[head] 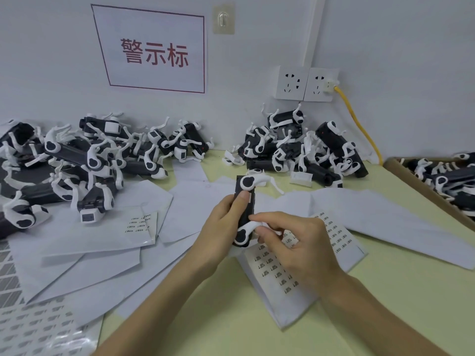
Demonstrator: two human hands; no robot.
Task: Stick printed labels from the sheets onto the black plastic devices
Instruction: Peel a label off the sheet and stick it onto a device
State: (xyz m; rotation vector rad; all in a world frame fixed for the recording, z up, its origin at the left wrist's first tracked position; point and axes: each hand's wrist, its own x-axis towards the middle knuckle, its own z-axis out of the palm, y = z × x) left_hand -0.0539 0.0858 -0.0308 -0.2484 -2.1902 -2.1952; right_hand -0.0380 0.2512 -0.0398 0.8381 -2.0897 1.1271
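Gripping the black device [245, 201] lengthwise up the centre of the frame, the left hand [221, 227] wraps its fingers round the body with the thumb flat on the front face. The right hand [295, 242] closes thumb and forefinger narrowly on the curved white arm [250, 225] at the device's lower end; whether a label sits under those fingertips is hidden. The label sheet [272, 268] lies directly below the right hand, at lower centre, on the table [385, 291]. The main risk, as I judge it, is a crooked or creased label: the body looks like smooth, hard plastic with rounded edges, and a small sticker laid down while the device tilts in the hand could land skewed or trap a fold. A label may also cling to a fingertip instead of the plastic, since the stickers look tiny and thin. The white backing papers [90, 240] lie in loose, overlapping layers across the left half, so a sheet could slide when a label is peeled. The thin, hooked white arms tangle together in the left heap [77, 160] at upper left and the right heap [295, 150] at upper centre-right, so lifting one device could drag others along. A brown cardboard box [421, 186] at the right edge holds more devices.
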